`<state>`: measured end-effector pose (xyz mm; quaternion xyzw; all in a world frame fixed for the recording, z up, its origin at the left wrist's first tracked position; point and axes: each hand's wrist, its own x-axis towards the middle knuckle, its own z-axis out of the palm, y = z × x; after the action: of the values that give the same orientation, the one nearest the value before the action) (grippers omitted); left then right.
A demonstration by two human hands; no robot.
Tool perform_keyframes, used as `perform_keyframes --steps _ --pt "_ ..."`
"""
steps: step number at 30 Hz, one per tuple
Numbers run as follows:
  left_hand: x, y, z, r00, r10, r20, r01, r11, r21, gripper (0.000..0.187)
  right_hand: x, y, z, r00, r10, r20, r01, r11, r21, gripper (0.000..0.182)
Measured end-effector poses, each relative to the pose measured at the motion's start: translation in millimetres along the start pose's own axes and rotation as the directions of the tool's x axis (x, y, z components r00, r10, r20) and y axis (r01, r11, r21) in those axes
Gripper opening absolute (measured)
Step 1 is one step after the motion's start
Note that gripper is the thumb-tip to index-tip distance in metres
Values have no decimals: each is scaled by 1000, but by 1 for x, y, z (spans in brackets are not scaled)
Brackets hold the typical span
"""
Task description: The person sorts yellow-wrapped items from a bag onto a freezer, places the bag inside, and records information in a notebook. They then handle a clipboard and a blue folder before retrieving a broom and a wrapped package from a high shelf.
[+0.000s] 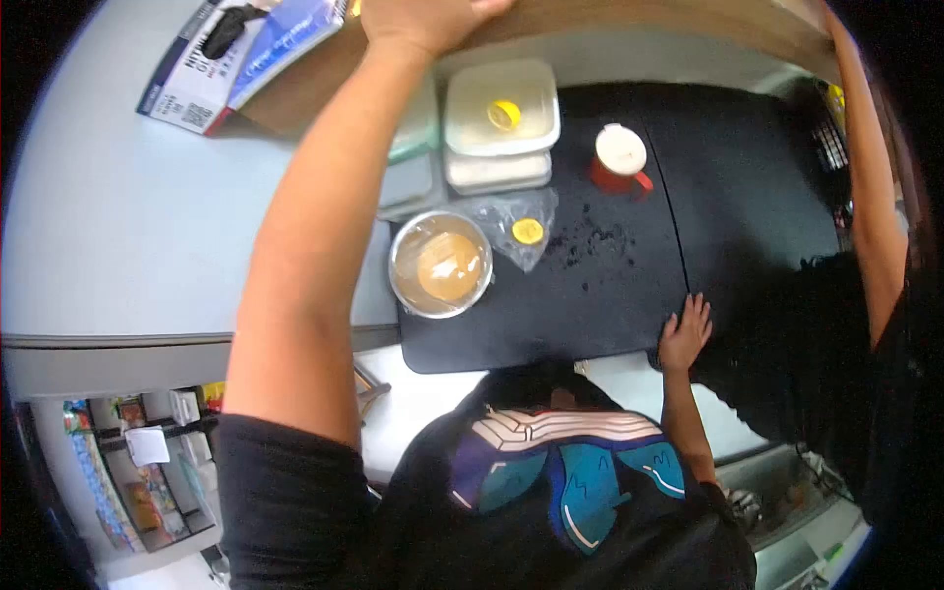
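My left hand (423,18) is raised at the top edge of the view, beside a wooden shelf (610,25); most of its fingers are cut off, so its grip is hidden. Low on the right, my right hand (685,332) lies flat on the edge of the black table (531,324), fingers apart and holding nothing. Between my arms stand a metal bowl (398,280) covered in clear film with something light brown inside, and a plastic bag (536,254) with a yellow round piece (527,231) on it. A red mug (615,177) with a whitish top is farther back.
Stacked lidded plastic containers (462,88) carry a cut lemon (503,115). A nitrile glove box (187,84) sits at the upper left, above a grey counter (128,236). Dark wet spots mark the table. Close on my right, another person's arm (870,187) reaches upward.
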<state>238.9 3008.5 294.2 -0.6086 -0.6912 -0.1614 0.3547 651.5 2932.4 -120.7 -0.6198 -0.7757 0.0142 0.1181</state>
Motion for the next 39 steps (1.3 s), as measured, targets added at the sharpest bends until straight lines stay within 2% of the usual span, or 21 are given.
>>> perform_keyframes --steps 1,2,3,5,6,7,8,11,12,15,21,24,27,30,36,39 --pt "1 -6 10 999 35 -33 -32 996 85 50 1 -2 0 999 -7 -47 9 999 42 51" --pt "-3 -16 30 994 76 -78 -62 983 174 56 -2 -4 -6 1000 0 -25 2 998 70 50" --pt "-3 -23 47 926 180 -332 -164 983 78 59 -2 -5 -12 1000 0 -29 3 995 103 50" --pt "-1 -24 46 896 182 -405 -168 983 70 55 -2 -1 -5 999 4 -48 1 993 117 51" --pt "-1 -23 39 940 135 -314 -144 990 -6 53 -4 5 7 998 3 -55 3 993 122 50" --pt "-2 -21 32 953 114 -279 -121 993 -8 53 -5 8 14 989 -46 -144 67 987 146 50" --pt "-2 -24 36 928 152 -340 -163 987 -4 53 -3 9 14 993 -33 -116 51 987 152 49" --pt "-2 -23 38 926 138 -353 -168 984 -57 56 -2 3 11 998 24 -61 -15 988 151 49" --pt "-2 -23 39 906 151 -395 -175 984 -25 57 -1 1 13 993 11 -118 8 988 156 49" --pt "-3 -21 39 915 136 -380 -160 987 -32 57 -1 1 7 999 27 -44 -19 987 158 49" --pt "-6 -18 34 937 109 -333 -121 993 -14 51 -4 1 8 993 -7 -114 28 983 180 47" --pt "-3 -20 36 913 142 -383 -156 988 -3 50 -4 -2 3 996 7 -92 9 985 173 47" --pt "-4 -18 35 930 116 -348 -133 991 -25 50 -1 1 10 997 32 -71 -20 986 166 47" --pt "-5 -17 36 932 107 -347 -133 990 -51 51 -5 6 18 993 -15 -119 32 990 136 48" --pt "-5 -18 35 935 107 -338 -131 990 -47 51 -1 -1 6 999 35 -26 -30 986 167 49" --pt "-6 -17 36 920 117 -375 -140 990 -34 51 -5 1 12 994 -3 -105 20 987 159 48"
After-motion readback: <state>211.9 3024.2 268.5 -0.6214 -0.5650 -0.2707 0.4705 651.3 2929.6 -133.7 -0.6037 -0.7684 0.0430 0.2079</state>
